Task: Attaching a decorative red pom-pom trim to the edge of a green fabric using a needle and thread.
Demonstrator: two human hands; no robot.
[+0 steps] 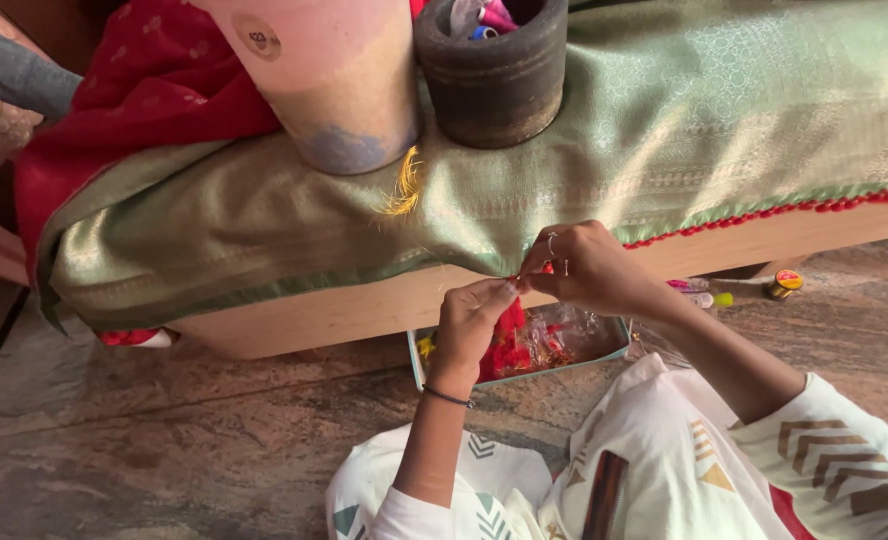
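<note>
Where the green cloth [564,170] hem hides behind fingertips, left hand [474,325] and right hand [584,268] pinch it.

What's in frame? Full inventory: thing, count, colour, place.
green woven cloth: 1, green-gold, draped over the bench
red bobble trim: 1 row, red, cloth's right hem
red fabric: 1, red, top left
wooden bench: 1, pale wood, under the cloth
pink cylinder: 1, pink, on the cloth
dark round pot: 1, dark brown, right of the cylinder
shallow tray: 1, teal rim, red bits inside, under the bench edge
stone floor: brown
left hand: pinching at the hem
right hand: ringed, pinching at the hem
</note>
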